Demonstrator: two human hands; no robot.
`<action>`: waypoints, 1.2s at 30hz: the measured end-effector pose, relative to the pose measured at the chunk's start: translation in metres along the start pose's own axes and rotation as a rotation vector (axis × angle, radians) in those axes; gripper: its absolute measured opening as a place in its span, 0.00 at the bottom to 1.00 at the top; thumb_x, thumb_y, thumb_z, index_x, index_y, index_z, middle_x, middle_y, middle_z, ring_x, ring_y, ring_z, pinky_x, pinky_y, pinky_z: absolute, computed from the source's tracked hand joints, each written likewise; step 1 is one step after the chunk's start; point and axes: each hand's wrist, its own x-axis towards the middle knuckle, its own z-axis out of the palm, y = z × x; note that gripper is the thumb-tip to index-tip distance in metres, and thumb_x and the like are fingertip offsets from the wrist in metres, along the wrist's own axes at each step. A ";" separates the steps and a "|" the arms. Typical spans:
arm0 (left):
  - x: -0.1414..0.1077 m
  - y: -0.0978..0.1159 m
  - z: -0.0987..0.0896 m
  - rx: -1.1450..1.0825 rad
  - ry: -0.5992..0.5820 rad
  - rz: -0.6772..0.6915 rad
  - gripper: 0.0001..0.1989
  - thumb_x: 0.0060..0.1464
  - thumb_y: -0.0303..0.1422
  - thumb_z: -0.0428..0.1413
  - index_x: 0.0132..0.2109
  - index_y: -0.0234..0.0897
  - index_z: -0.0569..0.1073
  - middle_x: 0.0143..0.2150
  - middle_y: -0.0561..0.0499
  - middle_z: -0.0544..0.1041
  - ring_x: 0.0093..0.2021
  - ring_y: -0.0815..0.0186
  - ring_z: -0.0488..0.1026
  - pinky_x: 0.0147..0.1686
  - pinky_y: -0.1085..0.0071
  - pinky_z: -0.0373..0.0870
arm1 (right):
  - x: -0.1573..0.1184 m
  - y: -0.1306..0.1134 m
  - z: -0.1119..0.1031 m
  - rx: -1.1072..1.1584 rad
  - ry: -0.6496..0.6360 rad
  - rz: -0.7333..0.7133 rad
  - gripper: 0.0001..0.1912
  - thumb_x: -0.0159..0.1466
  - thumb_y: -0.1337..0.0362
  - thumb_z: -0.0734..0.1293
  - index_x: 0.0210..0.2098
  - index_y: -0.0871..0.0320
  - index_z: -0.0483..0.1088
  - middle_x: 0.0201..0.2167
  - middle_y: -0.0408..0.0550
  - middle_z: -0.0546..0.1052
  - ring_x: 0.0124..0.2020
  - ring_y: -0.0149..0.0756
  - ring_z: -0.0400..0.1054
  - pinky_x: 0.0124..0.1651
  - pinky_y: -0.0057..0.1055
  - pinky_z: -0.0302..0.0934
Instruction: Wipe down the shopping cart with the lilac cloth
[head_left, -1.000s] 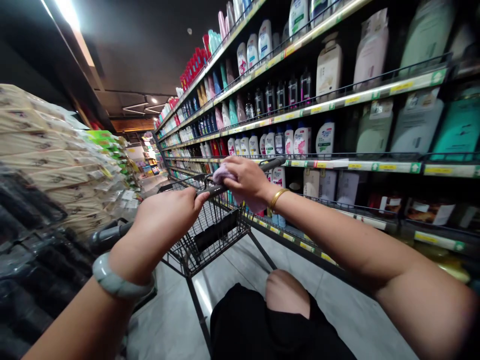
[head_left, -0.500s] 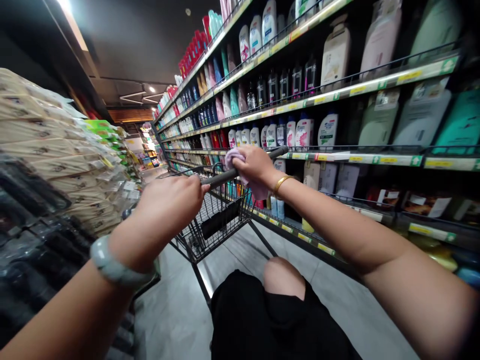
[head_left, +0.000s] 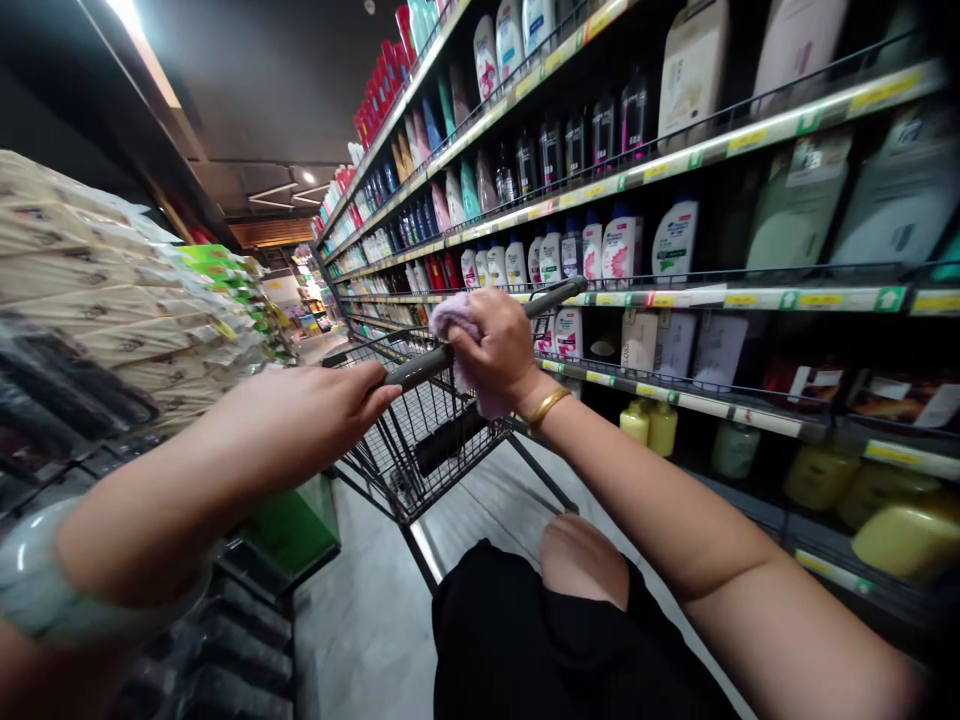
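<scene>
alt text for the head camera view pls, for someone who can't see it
A person's left hand and right hand, which also clutches a pale purple cloth, grip the dark handle bar of a black wire shopping cart in a shop aisle, beside shelves of shampoo bottles.

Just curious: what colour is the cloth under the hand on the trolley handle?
Pale lilac-pink soft cloth, bunched under the right hand; the head view shows it.
</scene>
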 end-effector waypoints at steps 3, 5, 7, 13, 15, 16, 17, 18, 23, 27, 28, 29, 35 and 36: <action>-0.006 0.001 0.000 -0.076 -0.017 -0.035 0.27 0.67 0.52 0.39 0.52 0.44 0.76 0.47 0.44 0.84 0.41 0.51 0.80 0.34 0.65 0.65 | -0.001 -0.027 0.002 0.071 -0.053 -0.180 0.19 0.72 0.50 0.62 0.52 0.57 0.74 0.51 0.54 0.75 0.54 0.46 0.65 0.60 0.42 0.57; -0.014 0.001 0.002 -0.111 0.017 -0.103 0.27 0.67 0.54 0.40 0.54 0.45 0.77 0.48 0.45 0.84 0.42 0.52 0.80 0.34 0.66 0.64 | -0.002 -0.033 0.004 0.099 -0.057 -0.240 0.19 0.73 0.50 0.62 0.52 0.57 0.74 0.52 0.54 0.75 0.55 0.46 0.65 0.60 0.42 0.57; -0.026 0.002 0.007 -0.137 0.075 -0.185 0.28 0.67 0.55 0.41 0.50 0.47 0.79 0.43 0.46 0.84 0.40 0.53 0.79 0.33 0.67 0.61 | -0.004 -0.025 0.006 0.108 -0.009 -0.182 0.19 0.73 0.51 0.61 0.51 0.57 0.74 0.51 0.55 0.75 0.55 0.47 0.65 0.60 0.44 0.57; -0.049 0.018 0.036 -0.293 0.630 -0.342 0.26 0.68 0.51 0.46 0.44 0.38 0.82 0.38 0.45 0.80 0.39 0.57 0.76 0.34 0.64 0.64 | -0.016 -0.044 0.011 0.134 0.063 -0.034 0.16 0.74 0.54 0.60 0.49 0.55 0.74 0.51 0.55 0.75 0.56 0.48 0.65 0.63 0.47 0.57; -0.049 0.024 0.047 -0.398 0.784 -0.358 0.21 0.68 0.45 0.49 0.42 0.36 0.80 0.38 0.45 0.79 0.40 0.59 0.75 0.40 0.63 0.69 | -0.023 -0.068 0.014 0.147 0.029 -0.144 0.15 0.74 0.55 0.60 0.51 0.53 0.74 0.56 0.55 0.74 0.60 0.46 0.64 0.67 0.45 0.55; -0.048 0.026 0.053 -0.438 0.864 -0.369 0.18 0.68 0.43 0.50 0.40 0.36 0.79 0.37 0.46 0.79 0.39 0.60 0.75 0.42 0.63 0.71 | -0.027 -0.077 0.016 0.147 0.018 -0.195 0.15 0.73 0.55 0.61 0.52 0.52 0.74 0.58 0.54 0.73 0.62 0.46 0.62 0.69 0.45 0.53; -0.048 0.028 0.059 -0.470 0.936 -0.374 0.15 0.67 0.40 0.52 0.39 0.36 0.77 0.37 0.47 0.78 0.40 0.61 0.75 0.45 0.63 0.72 | -0.031 -0.082 0.018 0.144 0.015 -0.232 0.14 0.73 0.56 0.62 0.52 0.51 0.74 0.59 0.53 0.72 0.64 0.46 0.61 0.70 0.45 0.52; -0.048 0.030 0.065 -0.488 0.993 -0.370 0.11 0.66 0.38 0.53 0.39 0.37 0.76 0.37 0.47 0.78 0.41 0.61 0.76 0.47 0.62 0.73 | -0.035 -0.082 0.020 0.138 0.025 -0.254 0.13 0.72 0.56 0.63 0.51 0.49 0.75 0.59 0.52 0.72 0.64 0.46 0.61 0.70 0.46 0.52; -0.050 0.032 0.084 -0.537 1.087 -0.285 0.05 0.63 0.32 0.58 0.46 0.42 0.76 0.45 0.45 0.78 0.52 0.57 0.75 0.58 0.53 0.72 | -0.062 -0.062 0.028 0.084 0.157 -0.144 0.07 0.70 0.59 0.65 0.43 0.46 0.77 0.53 0.51 0.76 0.58 0.48 0.66 0.66 0.51 0.58; -0.057 0.035 0.083 -0.496 1.086 -0.318 0.07 0.62 0.31 0.59 0.47 0.46 0.77 0.45 0.46 0.78 0.52 0.54 0.76 0.58 0.48 0.73 | -0.086 -0.065 0.048 0.142 0.186 -0.324 0.08 0.69 0.59 0.66 0.38 0.39 0.78 0.47 0.45 0.77 0.54 0.43 0.68 0.64 0.47 0.61; -0.061 0.038 0.083 -0.471 1.093 -0.313 0.08 0.61 0.31 0.59 0.47 0.47 0.77 0.46 0.46 0.79 0.52 0.53 0.76 0.59 0.46 0.72 | -0.091 -0.066 0.055 0.162 0.183 -0.388 0.09 0.69 0.59 0.66 0.38 0.37 0.78 0.45 0.43 0.78 0.53 0.41 0.69 0.64 0.45 0.61; -0.066 0.041 0.084 -0.445 1.107 -0.298 0.09 0.60 0.30 0.60 0.47 0.48 0.78 0.47 0.46 0.79 0.53 0.52 0.77 0.61 0.44 0.71 | -0.095 -0.065 0.063 0.174 0.170 -0.429 0.09 0.69 0.59 0.66 0.37 0.36 0.78 0.44 0.42 0.78 0.52 0.40 0.69 0.64 0.44 0.61; -0.074 0.067 0.109 -0.437 1.096 -0.034 0.24 0.52 0.22 0.66 0.53 0.48 0.78 0.45 0.48 0.82 0.49 0.55 0.79 0.54 0.54 0.77 | -0.087 -0.044 0.104 0.123 -0.029 -0.223 0.09 0.68 0.62 0.68 0.45 0.43 0.79 0.53 0.47 0.77 0.54 0.44 0.68 0.63 0.45 0.60; -0.066 0.069 0.116 -0.456 1.065 -0.013 0.23 0.52 0.21 0.65 0.53 0.46 0.78 0.46 0.48 0.82 0.49 0.57 0.79 0.53 0.57 0.77 | -0.084 -0.041 0.111 0.106 -0.053 -0.171 0.11 0.69 0.62 0.67 0.47 0.43 0.79 0.54 0.48 0.77 0.55 0.45 0.67 0.63 0.46 0.59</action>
